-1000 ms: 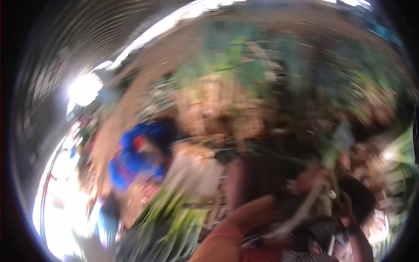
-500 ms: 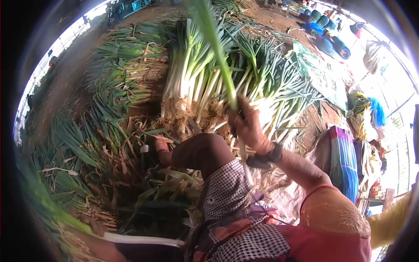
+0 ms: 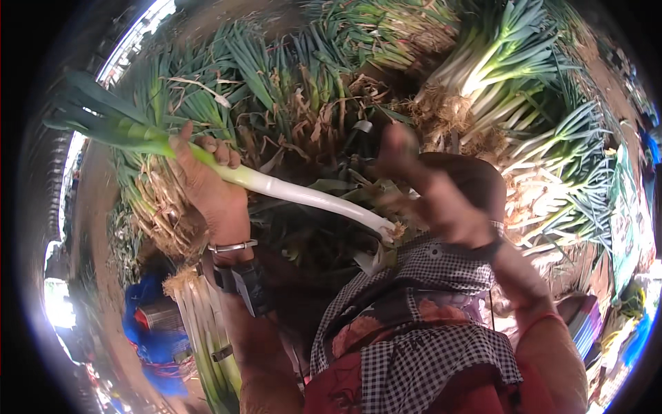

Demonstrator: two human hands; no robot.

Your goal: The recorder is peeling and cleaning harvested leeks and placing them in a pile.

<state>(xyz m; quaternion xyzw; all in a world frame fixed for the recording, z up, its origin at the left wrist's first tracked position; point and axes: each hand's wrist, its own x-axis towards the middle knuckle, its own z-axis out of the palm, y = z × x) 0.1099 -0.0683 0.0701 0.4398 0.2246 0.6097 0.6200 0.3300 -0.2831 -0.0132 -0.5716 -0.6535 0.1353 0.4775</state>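
Note:
A long leek (image 3: 310,196) lies across the middle of the view, its dark green leaves to the upper left and its rooted end by my lap. My left hand (image 3: 214,186) is wrapped round it where the green turns white. My right hand (image 3: 448,200), smeared by motion, is just right of the root tip. Its fingers look spread, with nothing seen in them. Under the leek is a shadowed patch with loose leaf scraps (image 3: 358,138). More leeks (image 3: 200,317) with roots attached lie beside my left forearm.
Cleaned leeks (image 3: 476,90) are piled at the upper right, roots toward me. Untrimmed leeks (image 3: 276,83) with dry brown leaves are heaped along the far side. A blue bundle (image 3: 155,338) sits at the lower left. My bent knee (image 3: 469,179) is near my right hand.
The view has swung left. My right hand has let go of the long green stalk it gripped and come toward the leek's roots. My left hand has raised its leek across the front of me.

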